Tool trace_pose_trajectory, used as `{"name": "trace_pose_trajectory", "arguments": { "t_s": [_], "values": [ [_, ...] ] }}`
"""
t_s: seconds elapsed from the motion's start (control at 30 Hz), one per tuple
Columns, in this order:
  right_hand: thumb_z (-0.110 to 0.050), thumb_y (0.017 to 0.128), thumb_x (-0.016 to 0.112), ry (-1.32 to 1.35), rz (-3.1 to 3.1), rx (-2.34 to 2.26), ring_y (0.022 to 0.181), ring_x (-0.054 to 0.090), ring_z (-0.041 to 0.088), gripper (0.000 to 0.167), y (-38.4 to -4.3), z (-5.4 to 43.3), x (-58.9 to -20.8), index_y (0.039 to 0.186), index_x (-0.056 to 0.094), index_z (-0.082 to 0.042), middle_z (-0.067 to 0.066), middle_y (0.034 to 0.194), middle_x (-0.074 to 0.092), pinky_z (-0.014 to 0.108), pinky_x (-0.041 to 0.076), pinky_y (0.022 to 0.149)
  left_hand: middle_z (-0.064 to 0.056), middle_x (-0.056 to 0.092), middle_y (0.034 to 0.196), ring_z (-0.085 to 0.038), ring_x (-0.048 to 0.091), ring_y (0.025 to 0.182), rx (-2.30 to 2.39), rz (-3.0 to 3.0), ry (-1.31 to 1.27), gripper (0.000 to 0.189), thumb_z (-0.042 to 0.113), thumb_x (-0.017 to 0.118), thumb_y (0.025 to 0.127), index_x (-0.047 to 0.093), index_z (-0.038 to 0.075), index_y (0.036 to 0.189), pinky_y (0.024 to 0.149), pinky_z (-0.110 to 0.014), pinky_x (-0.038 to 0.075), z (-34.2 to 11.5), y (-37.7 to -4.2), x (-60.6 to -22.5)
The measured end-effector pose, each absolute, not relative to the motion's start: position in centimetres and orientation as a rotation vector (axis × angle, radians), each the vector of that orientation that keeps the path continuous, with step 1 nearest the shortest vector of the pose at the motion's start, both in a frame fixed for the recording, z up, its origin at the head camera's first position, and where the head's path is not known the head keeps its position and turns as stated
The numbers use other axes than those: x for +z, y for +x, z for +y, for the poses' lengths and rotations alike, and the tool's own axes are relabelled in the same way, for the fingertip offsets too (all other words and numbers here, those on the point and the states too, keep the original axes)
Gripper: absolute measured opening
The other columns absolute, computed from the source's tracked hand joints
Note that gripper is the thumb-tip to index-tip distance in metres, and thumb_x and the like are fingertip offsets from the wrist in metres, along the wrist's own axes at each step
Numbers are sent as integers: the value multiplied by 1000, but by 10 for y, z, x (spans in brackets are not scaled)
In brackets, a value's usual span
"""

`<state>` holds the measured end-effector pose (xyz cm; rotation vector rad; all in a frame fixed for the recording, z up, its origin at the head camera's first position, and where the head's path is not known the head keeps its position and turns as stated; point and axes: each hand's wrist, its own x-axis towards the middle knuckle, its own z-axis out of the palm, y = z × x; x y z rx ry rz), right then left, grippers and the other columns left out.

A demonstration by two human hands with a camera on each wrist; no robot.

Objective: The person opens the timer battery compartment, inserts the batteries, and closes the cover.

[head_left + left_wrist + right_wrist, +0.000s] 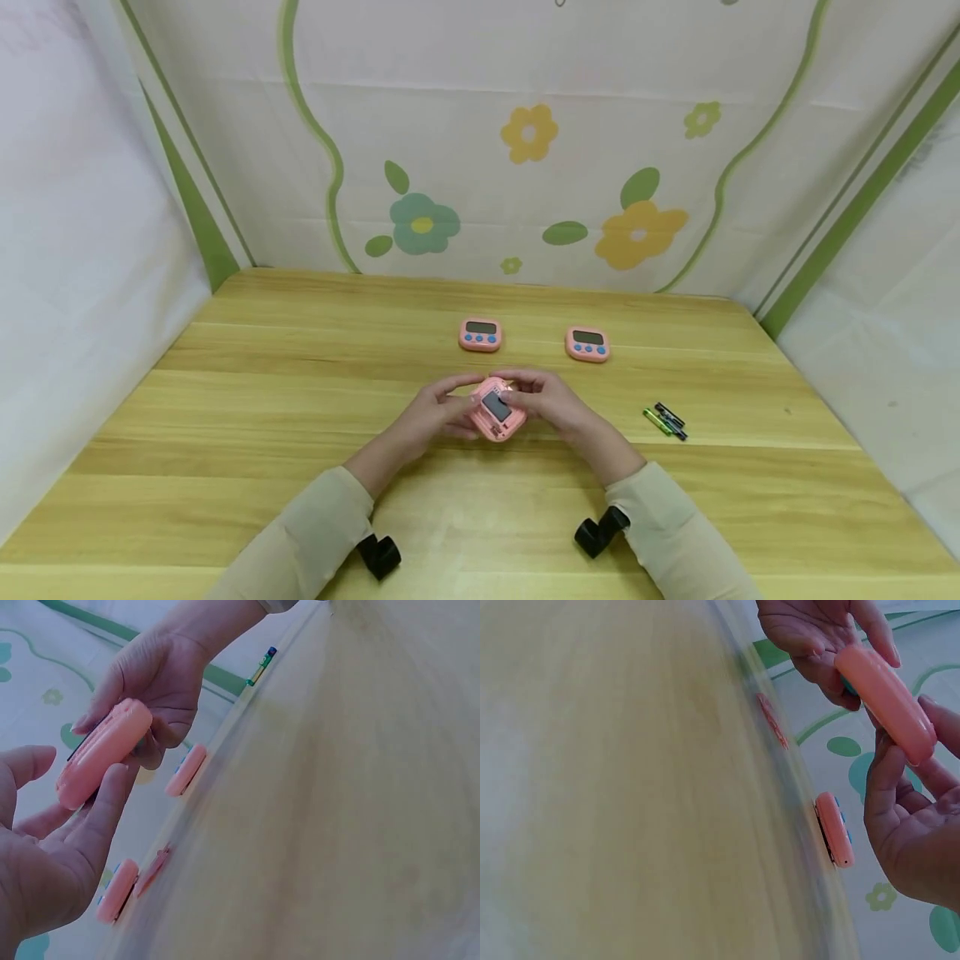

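Both hands hold a pink digital timer (497, 414) above the table, its back turned up, with a dark grey rectangle and small metal contacts showing. My left hand (431, 414) grips its left edge between thumb and fingers. On the other side, my right hand (551, 403) pinches it, thumb on the back face. Edge-on, the timer (105, 754) looks thick and rounded in the left wrist view. A thin pink piece, apparently a cover (153, 871), lies on the table below; in the head view it cannot be made out.
Two more pink timers with blue buttons lie screen up beyond the hands, one timer (480, 335) straight ahead and another timer (587, 344) farther right. Several small batteries (667, 422), green and black, lie right of the right hand. A flowered curtain (480, 167) backs the wooden table (262, 417).
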<state>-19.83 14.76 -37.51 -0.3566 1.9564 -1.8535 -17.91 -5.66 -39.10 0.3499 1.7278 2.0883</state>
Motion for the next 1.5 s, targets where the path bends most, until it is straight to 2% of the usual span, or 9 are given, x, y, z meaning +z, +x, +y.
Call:
{"name": "trace_pose_trajectory", "arguments": {
  "t_s": [0.13, 0.33, 0.47, 0.67, 0.83, 1.0, 1.07, 1.27, 1.5],
  "values": [
    [-14, 80, 62, -362, 1993, -1826, 72, 52, 21, 41, -197, 147, -374, 118, 51, -2, 11, 86, 53, 24, 48, 56, -20, 59, 91, -24, 60, 74, 2027, 1681, 403, 47, 18, 53, 87, 37, 8, 130, 69, -38, 51, -57, -179, -390],
    [-15, 82, 59, -324, 2089, -1825, 73, 53, 17, 42, -195, 147, -370, 117, 48, 4, 10, 86, 54, 28, 49, 61, -24, 51, 106, -25, 58, 83, 2015, 1594, 411, 48, 6, 46, 89, 29, 6, 134, 75, -37, 48, -59, -179, -390],
    [-16, 83, 58, -288, 2156, -1832, 74, 53, 18, 44, -194, 158, -367, 118, 46, 7, 9, 89, 54, 38, 48, 71, -23, 52, 102, -24, 58, 82, 2048, 1591, 370, 48, 1, 45, 89, 29, 4, 134, 75, -36, 49, -59, -179, -390],
    [-17, 83, 58, -277, 2266, -1823, 76, 53, 21, 43, -190, 191, -364, 116, 47, 8, 10, 92, 55, 45, 47, 74, -22, 54, 99, -23, 59, 79, 2115, 1566, 334, 51, -1, 47, 87, 27, 3, 134, 75, -36, 49, -60, -179, -390],
    [-20, 83, 58, -264, 2385, -1787, 78, 53, 20, 42, -187, 221, -358, 114, 49, 7, 13, 96, 55, 43, 47, 74, -21, 55, 96, -22, 59, 78, 2147, 1585, 299, 50, -2, 48, 86, 28, 4, 133, 75, -38, 48, -66, -179, -385],
    [-25, 85, 55, -220, 2545, -1686, 88, 51, 30, 43, -184, 257, -354, 115, 49, 6, 21, 105, 52, 43, 45, 77, -20, 54, 95, -24, 59, 77, 2185, 1590, 273, 50, -3, 47, 87, 28, 5, 132, 78, -44, 45, -75, -176, -380],
    [-27, 86, 53, -188, 2615, -1632, 91, 50, 30, 45, -182, 271, -353, 116, 48, 6, 22, 108, 50, 41, 46, 77, -22, 53, 97, -27, 59, 79, 2197, 1575, 260, 51, -3, 47, 87, 28, 7, 134, 80, -45, 43, -80, -175, -379],
    [-31, 86, 52, -133, 2745, -1525, 93, 51, 15, 50, -177, 310, -363, 118, 46, 7, 22, 113, 48, 33, 46, 80, -26, 49, 105, -29, 58, 85, 2218, 1558, 206, 56, -1, 49, 86, 28, 11, 136, 80, -41, 44, -98, -170, -379],
    [-41, 82, 55, -95, 2796, -1488, 92, 50, 6, 53, -184, 356, -395, 117, 52, -1, 10, 111, 54, 20, 45, 72, -23, 51, 103, -27, 57, 85, 2245, 1547, 152, 58, 1, 52, 84, 27, 9, 136, 79, -37, 46, -120, -161, -378]
  ]
}}
